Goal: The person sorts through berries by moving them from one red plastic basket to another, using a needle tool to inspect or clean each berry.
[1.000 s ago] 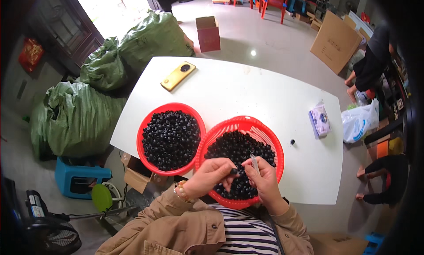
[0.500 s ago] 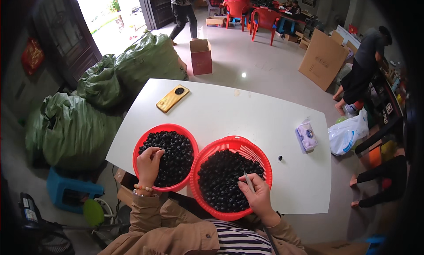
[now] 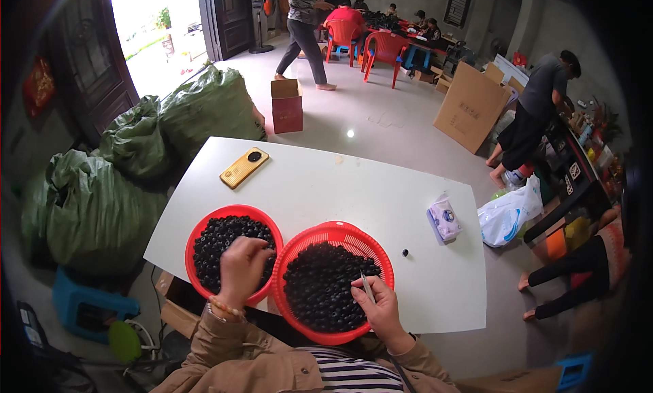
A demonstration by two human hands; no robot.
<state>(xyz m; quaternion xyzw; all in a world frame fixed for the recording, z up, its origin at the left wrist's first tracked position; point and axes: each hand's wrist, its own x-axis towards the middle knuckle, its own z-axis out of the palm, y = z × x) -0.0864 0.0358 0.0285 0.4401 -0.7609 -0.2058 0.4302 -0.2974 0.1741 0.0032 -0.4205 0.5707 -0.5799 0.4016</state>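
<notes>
Two red plastic baskets stand side by side at the table's near edge. Small black round bead-like parts (image 3: 228,235) fill the left basket (image 3: 191,262), and more black parts (image 3: 320,291) lie in the perforated right basket (image 3: 367,242). Over the right side of the left basket is my left hand (image 3: 243,267), fingers curled together and slightly blurred; anything in them is hidden. My right hand (image 3: 383,313) grips slim metal tweezers (image 3: 368,288) above the right basket's near right side, tips pointing up and away. One loose black part (image 3: 405,253) sits on the table to the right.
On the white table (image 3: 306,182) lie a gold phone (image 3: 245,168) and a tissue pack (image 3: 445,220). Green sacks (image 3: 95,209) and a blue stool (image 3: 85,304) stand at left. Beyond are cartons (image 3: 471,107), a white bag (image 3: 507,213) and several people.
My left hand has moved right across the left basket, toward the right one. My right hand keeps its grip on the tweezers. The view has shifted, and a person at the back has stepped right.
</notes>
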